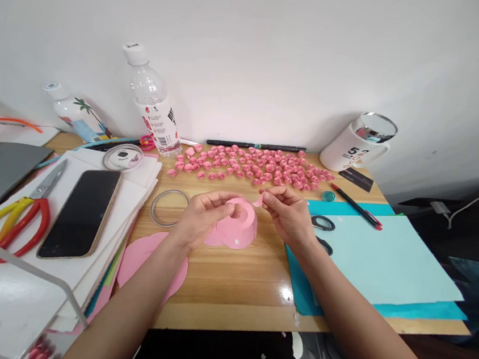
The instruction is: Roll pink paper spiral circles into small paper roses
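Note:
My left hand point(205, 217) pinches a pink paper spiral point(246, 221) at its left side, above the middle of the desk. My right hand point(288, 212) is closed on the free end of the same spiral, a narrow curling strip point(258, 202). Pink paper circles point(233, 241) lie just beneath the spiral. More pink circles point(139, 257) lie partly hidden under my left forearm. Behind both hands spreads a crowd of small rolled pink paper roses point(262, 166).
Left, a phone point(82, 214), red-and-yellow scissors point(26, 214) and a tape roll point(122, 157) rest on white paper. A bottle point(153, 102) and a mug point(354, 143) stand by the wall. Black-handled scissors point(324, 222) and a pen point(358, 208) lie near blue sheets point(389, 258).

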Action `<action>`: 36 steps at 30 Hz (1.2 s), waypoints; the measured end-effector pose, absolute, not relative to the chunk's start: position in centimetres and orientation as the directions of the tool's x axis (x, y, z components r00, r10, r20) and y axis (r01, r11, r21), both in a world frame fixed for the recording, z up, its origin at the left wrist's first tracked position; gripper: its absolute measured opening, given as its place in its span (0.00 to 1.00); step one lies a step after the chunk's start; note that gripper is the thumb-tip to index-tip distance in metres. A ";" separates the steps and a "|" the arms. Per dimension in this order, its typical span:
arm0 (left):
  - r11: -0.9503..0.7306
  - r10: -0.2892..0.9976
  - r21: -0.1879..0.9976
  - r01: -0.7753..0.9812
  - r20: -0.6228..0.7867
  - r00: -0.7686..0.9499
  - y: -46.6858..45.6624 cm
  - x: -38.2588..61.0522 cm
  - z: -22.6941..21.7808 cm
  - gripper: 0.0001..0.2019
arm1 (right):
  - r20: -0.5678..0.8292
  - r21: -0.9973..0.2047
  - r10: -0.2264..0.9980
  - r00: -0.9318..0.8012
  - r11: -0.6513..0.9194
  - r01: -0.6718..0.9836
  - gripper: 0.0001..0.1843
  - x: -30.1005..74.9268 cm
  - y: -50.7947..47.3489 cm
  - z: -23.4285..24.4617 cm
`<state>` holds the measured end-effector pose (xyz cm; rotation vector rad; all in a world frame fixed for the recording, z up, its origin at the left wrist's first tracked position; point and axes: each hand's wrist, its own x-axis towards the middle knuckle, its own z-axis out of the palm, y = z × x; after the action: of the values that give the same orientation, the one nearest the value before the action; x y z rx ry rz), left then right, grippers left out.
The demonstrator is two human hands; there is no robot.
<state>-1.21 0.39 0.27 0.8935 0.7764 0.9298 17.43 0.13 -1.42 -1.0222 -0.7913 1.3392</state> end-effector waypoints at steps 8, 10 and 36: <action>0.335 0.900 0.859 -0.387 -0.171 0.400 0.4 -1.3 0.2 0.15 | -0.129 -0.895 0.985 0.116 -0.065 -0.442 0.11 17.5 0.2 -1.4; 0.343 0.900 0.852 -0.396 -0.178 0.398 0.4 -1.3 0.3 0.16 | -0.118 -0.894 0.985 0.124 -0.051 -0.444 0.11 17.4 0.2 -1.5; 0.379 0.879 0.893 -0.241 -0.267 0.394 0.4 -1.2 0.3 0.10 | -0.088 -0.923 0.996 -0.013 -0.086 -0.375 0.07 16.8 -0.1 -0.8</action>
<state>-1.16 0.43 0.35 0.8901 0.8691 0.8440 16.83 -0.14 -0.82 -0.9826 -0.8742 1.4283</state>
